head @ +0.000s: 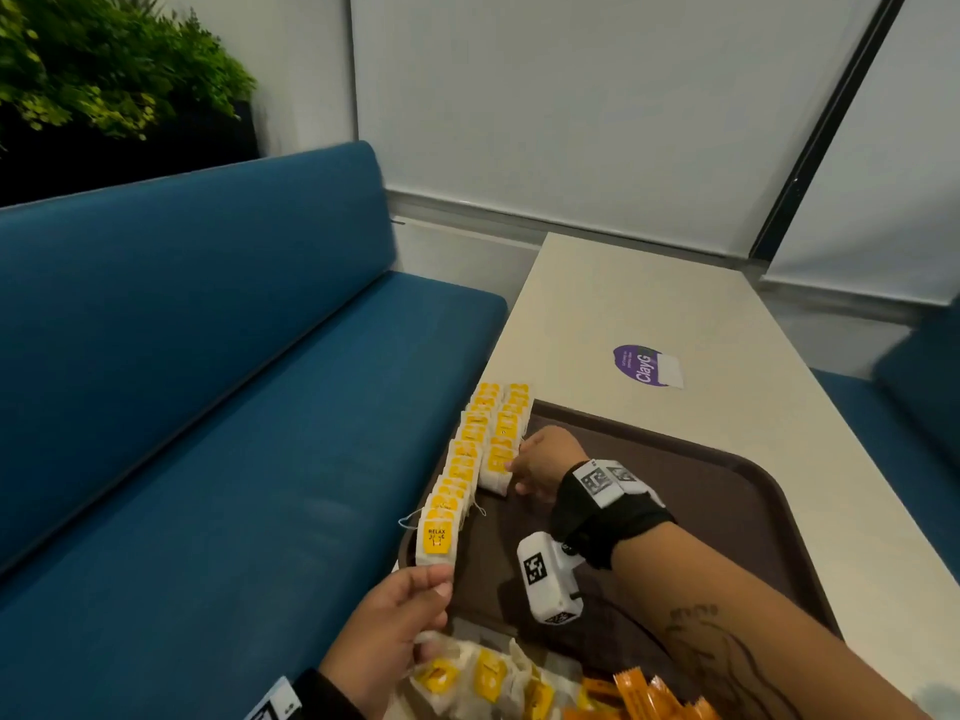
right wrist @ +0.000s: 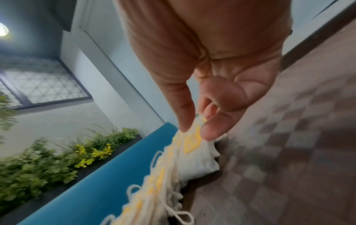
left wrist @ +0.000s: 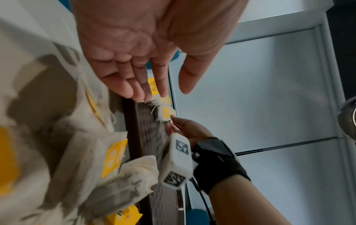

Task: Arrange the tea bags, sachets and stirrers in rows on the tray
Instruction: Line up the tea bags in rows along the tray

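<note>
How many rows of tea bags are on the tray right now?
2: a long row along the tray's left edge, and a shorter row just right of it, its near end under the right hand.

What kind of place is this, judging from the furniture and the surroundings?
Probably a café or office break area. A blue upholstered bench runs beside a long pale table, green plants stand behind the bench, and a brown serving tray holds tea bags.
</note>
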`<state>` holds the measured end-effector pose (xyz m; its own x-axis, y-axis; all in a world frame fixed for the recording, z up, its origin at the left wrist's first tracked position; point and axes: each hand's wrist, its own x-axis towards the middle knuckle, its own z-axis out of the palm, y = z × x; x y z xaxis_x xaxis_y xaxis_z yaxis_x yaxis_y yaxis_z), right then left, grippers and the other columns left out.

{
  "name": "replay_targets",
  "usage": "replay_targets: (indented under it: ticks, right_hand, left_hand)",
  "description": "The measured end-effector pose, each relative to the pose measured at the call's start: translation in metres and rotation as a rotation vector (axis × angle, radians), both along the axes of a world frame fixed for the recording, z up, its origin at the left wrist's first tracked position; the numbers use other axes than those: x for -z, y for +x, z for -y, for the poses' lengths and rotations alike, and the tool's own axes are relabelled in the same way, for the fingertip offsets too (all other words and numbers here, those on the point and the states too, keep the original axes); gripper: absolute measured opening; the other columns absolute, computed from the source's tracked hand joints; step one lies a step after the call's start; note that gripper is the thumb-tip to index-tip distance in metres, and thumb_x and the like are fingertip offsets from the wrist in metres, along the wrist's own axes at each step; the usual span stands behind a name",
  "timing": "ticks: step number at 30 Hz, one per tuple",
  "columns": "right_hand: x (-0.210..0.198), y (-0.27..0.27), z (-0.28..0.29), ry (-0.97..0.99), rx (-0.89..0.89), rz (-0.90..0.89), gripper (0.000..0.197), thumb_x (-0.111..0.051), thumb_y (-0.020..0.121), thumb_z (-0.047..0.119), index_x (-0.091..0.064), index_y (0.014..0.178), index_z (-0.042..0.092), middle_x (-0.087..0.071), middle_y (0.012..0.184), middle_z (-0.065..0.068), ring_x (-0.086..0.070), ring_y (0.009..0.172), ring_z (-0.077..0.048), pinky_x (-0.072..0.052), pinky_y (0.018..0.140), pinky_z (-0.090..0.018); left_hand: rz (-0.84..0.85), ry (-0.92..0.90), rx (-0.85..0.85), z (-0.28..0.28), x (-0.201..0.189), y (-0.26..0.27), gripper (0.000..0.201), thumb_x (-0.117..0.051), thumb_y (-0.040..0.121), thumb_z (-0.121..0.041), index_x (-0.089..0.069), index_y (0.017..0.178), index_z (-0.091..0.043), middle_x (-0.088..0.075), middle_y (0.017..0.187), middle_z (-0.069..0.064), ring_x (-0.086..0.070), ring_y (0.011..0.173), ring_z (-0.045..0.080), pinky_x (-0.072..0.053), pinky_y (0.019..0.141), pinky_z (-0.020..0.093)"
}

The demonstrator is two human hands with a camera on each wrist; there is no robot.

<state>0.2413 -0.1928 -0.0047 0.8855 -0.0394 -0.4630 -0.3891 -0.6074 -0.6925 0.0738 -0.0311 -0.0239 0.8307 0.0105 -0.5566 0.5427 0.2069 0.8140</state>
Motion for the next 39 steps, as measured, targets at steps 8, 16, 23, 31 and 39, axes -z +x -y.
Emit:
replay_targets:
  ticks: [8, 16, 23, 31, 39]
  right_hand:
    - [-0.054, -0.122, 0.045, -0.084, -0.383, 0.088, 0.035, -0.079, 0.074, 0.023, -0.057, 0.101, 0.02, -0.061, 0.083, 0.006, -0.059, 0.067, -0.005, -0.045, 0.055, -0.019]
    - [-0.031, -0.212, 0.051, -0.62, -0.866, 0.106, 0.084, -0.082, 0.066, 0.041, -0.038, 0.136, 0.028, -0.047, 0.131, 0.0, -0.043, 0.12, -0.022, -0.04, 0.099, -0.04]
    - [-0.014, -0.227, 0.031, -0.872, -0.909, 0.249, 0.073, -0.073, 0.075, 0.046, -0.04, 0.132, 0.015, -0.05, 0.126, -0.009, -0.043, 0.117, -0.029, -0.032, 0.098, -0.041]
    - [-0.005, -0.226, 0.025, -0.804, -0.856, 0.245, 0.074, -0.076, 0.074, 0.04, -0.039, 0.134, 0.019, -0.054, 0.123, -0.006, -0.05, 0.114, -0.027, -0.034, 0.099, -0.04]
    - [-0.009, -0.221, 0.021, -0.663, -0.808, 0.267, 0.046, -0.072, 0.077, 0.022, -0.054, 0.119, 0.021, -0.057, 0.115, -0.002, -0.053, 0.107, -0.023, -0.035, 0.095, -0.038]
  left_hand:
    - [0.253, 0.331, 0.265, -0.01, -0.005, -0.028, 0.038, -0.079, 0.071, -0.019, -0.056, 0.1, -0.029, -0.055, 0.115, -0.003, -0.053, 0.089, 0.008, -0.045, 0.066, 0.011]
    - [0.294, 1.059, 0.853, 0.016, 0.01, -0.064, 0.13, -0.085, 0.051, -0.049, -0.001, 0.148, -0.03, 0.0, 0.156, 0.004, -0.005, 0.144, 0.025, -0.02, 0.116, 0.033]
    - [0.291, 1.267, 1.001, 0.041, 0.01, -0.075, 0.135, -0.084, 0.058, -0.041, 0.017, 0.146, -0.03, -0.011, 0.151, 0.007, -0.02, 0.136, 0.029, -0.032, 0.109, 0.038]
    - [0.336, 1.127, 0.884, 0.054, 0.007, -0.081, 0.11, -0.071, 0.078, -0.023, 0.014, 0.147, -0.032, -0.029, 0.136, 0.007, -0.039, 0.123, 0.026, -0.037, 0.102, 0.034]
    - [0.333, 0.781, 0.678, 0.056, 0.011, -0.078, 0.094, -0.075, 0.073, -0.02, -0.014, 0.144, -0.032, -0.037, 0.132, 0.003, -0.049, 0.119, 0.022, -0.042, 0.1, 0.032]
